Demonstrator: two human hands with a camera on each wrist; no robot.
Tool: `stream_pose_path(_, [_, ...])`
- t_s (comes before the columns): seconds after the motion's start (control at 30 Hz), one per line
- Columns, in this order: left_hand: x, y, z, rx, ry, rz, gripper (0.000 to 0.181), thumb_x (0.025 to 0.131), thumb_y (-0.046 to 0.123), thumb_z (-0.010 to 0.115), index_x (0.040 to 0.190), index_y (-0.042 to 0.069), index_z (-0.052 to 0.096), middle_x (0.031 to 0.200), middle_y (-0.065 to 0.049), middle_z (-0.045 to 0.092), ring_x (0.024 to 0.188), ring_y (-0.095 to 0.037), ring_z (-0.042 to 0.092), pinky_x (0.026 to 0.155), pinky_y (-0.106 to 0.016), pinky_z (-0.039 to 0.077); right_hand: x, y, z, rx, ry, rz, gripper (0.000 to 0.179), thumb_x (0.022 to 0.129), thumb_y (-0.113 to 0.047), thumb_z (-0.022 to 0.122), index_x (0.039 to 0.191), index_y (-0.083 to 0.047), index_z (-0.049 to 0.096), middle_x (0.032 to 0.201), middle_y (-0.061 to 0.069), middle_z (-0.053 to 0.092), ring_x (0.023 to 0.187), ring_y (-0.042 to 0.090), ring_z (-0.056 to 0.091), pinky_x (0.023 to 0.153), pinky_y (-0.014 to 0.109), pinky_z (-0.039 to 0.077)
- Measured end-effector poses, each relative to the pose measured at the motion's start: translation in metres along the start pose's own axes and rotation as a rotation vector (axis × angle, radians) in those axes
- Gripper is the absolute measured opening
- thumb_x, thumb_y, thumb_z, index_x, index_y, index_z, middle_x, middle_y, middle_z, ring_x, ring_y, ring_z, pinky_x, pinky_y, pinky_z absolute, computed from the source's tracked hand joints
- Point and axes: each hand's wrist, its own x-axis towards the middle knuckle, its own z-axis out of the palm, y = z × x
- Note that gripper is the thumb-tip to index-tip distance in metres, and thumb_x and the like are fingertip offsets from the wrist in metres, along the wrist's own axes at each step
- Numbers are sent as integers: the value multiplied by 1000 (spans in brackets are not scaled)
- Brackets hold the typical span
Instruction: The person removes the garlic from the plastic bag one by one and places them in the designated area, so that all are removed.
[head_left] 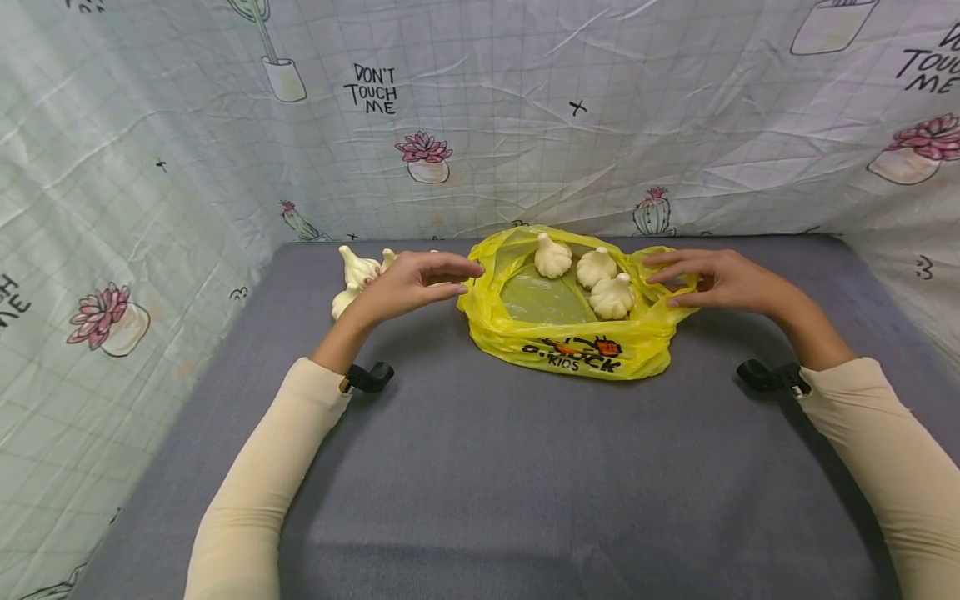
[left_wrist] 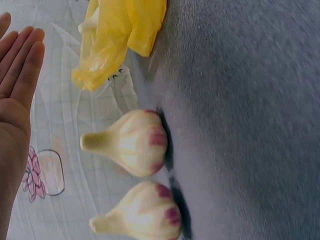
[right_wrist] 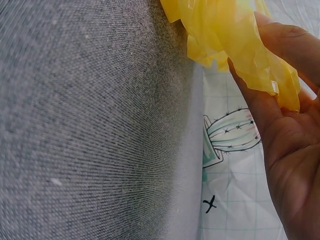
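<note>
A yellow plastic bag with dark lettering lies with its mouth spread wide on the grey table. Three garlic bulbs sit inside it, toward the back and right. My right hand holds the bag's right edge; in the right wrist view the yellow plastic passes between thumb and fingers. Beside the bag's left rim my left hand hovers, its fingers extended and holding nothing. Behind the left hand stand more garlic bulbs, partly hidden. The left wrist view shows two bulbs with purple patches.
The grey cloth table surface stretches in front of the bag. A patterned curtain hangs behind the table and along its left side. Black straps are around both wrists.
</note>
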Motion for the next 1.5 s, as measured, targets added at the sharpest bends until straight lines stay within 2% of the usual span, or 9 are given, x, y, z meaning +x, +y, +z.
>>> stream_pose_path(0.13, [8,-1,5,-30,10,10,35,98,1,66,133,0,65,132,-18,66,122,-37,63,97,-36,55,0,0,1,-1,-1,2,42,87,-3,79,127,-13,72,147,9,55,92,5,58,63,22,49])
stream_pose_path(0.23, [15,-2,7,-55,17,-7,35,97,2,67,132,0,65,132,-21,66,122,-36,63,95,-35,55,0,1,1,-2,-1,-3,43,87,-2,80,127,-13,72,147,8,55,92,5,58,63,22,48])
stream_pose_path(0.43, [29,-7,11,-32,52,-48,32,97,9,71,129,4,69,128,-18,68,119,-34,66,93,-32,56,-1,0,1,3,-2,-4,42,87,-2,79,128,-12,72,147,10,55,87,5,57,62,22,48])
stream_pose_path(0.6, [41,-12,15,-37,59,-44,33,96,9,71,129,3,68,129,-18,68,121,-37,63,96,-33,55,-1,0,1,-3,-5,10,42,88,-3,79,128,-13,72,147,11,55,88,5,57,62,23,48])
stream_pose_path(0.77, [54,-11,18,8,41,-32,35,98,12,71,131,2,66,131,-19,66,122,-35,63,100,-38,52,-1,-1,1,4,-8,20,41,88,-3,79,128,-13,72,147,9,55,88,4,57,63,23,48])
stream_pose_path(0.9, [65,-8,22,63,26,-46,35,98,15,70,130,3,66,131,-18,66,121,-30,64,104,-40,50,0,-1,1,14,-10,13,42,88,-2,78,128,-13,72,148,8,55,88,5,57,63,23,48])
stream_pose_path(1.07, [77,-8,26,117,30,-72,34,100,18,68,130,3,65,131,-15,66,118,-21,64,102,-31,50,0,-2,1,12,-15,-1,41,89,-2,78,128,-12,72,148,9,55,90,5,57,63,23,49])
stream_pose_path(1.17, [82,-8,28,114,28,-86,36,101,18,67,133,2,63,132,-14,65,118,-19,64,101,-27,49,0,-2,1,13,-20,-2,41,89,-3,77,129,-12,71,148,9,55,91,5,58,63,23,49])
stream_pose_path(1.5, [97,-9,31,127,6,-140,36,102,16,64,134,1,62,135,-13,63,123,-20,62,102,-29,50,-1,-1,0,17,-30,-7,40,89,-2,77,128,-11,71,148,9,54,92,6,58,64,23,49])
